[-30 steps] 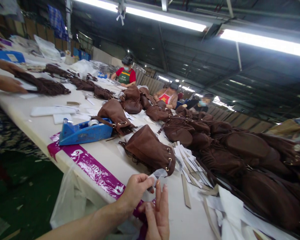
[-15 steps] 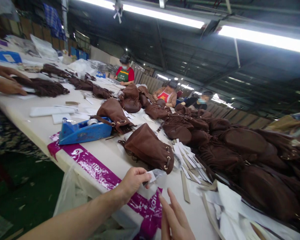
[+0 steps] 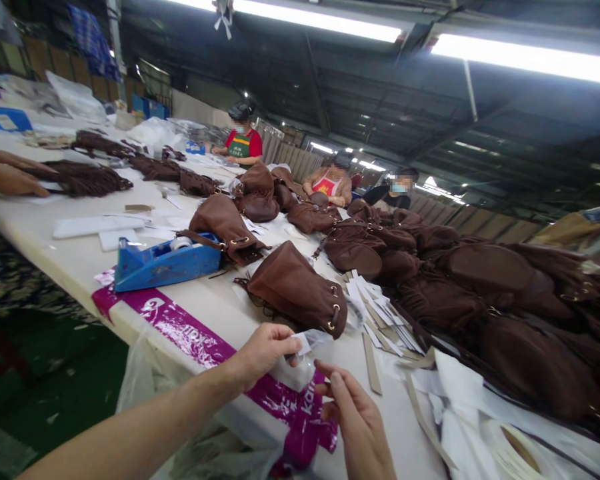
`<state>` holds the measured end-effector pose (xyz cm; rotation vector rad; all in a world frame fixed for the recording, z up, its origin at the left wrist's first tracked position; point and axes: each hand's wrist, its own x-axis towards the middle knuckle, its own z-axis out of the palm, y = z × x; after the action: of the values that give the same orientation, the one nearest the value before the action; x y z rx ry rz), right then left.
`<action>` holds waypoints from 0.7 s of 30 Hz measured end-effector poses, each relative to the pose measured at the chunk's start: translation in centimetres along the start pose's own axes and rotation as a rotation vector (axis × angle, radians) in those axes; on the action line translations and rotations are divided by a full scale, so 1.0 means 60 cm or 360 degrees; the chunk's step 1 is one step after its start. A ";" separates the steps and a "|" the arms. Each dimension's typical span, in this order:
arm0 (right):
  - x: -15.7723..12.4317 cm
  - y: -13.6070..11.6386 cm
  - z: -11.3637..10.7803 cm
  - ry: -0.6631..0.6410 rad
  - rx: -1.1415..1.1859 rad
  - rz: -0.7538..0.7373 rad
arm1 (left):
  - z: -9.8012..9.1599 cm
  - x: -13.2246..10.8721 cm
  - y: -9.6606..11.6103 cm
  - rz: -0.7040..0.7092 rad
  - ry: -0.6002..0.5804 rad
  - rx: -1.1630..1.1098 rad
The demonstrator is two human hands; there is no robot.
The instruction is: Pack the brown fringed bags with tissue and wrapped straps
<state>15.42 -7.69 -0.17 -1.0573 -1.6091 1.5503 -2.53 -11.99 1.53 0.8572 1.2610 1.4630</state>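
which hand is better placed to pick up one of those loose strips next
The right, I'd say. The right hand looks free and is nearer the strips, while the left hand is pinching a small clear bag.

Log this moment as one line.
left hand: pinching clear plastic | right hand: close by, contact unclear | ahead: brown bag on table

Workshop, factory-like. Long shared desk (image 3: pixel 35 223) heaped with many near-identical brown drawstring bags (image 3: pixel 490 267); blue tape dispenser (image 3: pixel 165 267), loose paper and card strips (image 3: pixel 380 313) among them. Co-workers in green apron (image 3: pixel 239 149) and red apron (image 3: pixel 325 187) on far side. Fluorescent tubes (image 3: pixel 530 61) under dark, high roof with exposed framing (image 3: pixel 380 93).
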 end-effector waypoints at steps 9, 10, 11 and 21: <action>0.018 -0.018 0.034 -0.0290 0.0233 0.0278 | -0.012 0.006 0.000 0.0008 -0.0047 0.0157; 0.017 -0.017 0.032 -0.0265 0.0215 0.0276 | -0.013 0.007 0.001 0.0005 -0.0047 0.0199; 0.017 -0.016 0.032 -0.0232 0.0188 0.0256 | -0.013 0.008 0.002 0.0002 -0.0052 0.0238; 0.039 0.000 0.069 -0.0090 0.0214 0.0267 | -0.010 -0.012 -0.003 0.0121 -0.0159 0.0514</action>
<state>10.69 -7.52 -0.68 -1.1068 -1.4609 1.7873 -2.89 -12.85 1.27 1.1883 1.4242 1.2751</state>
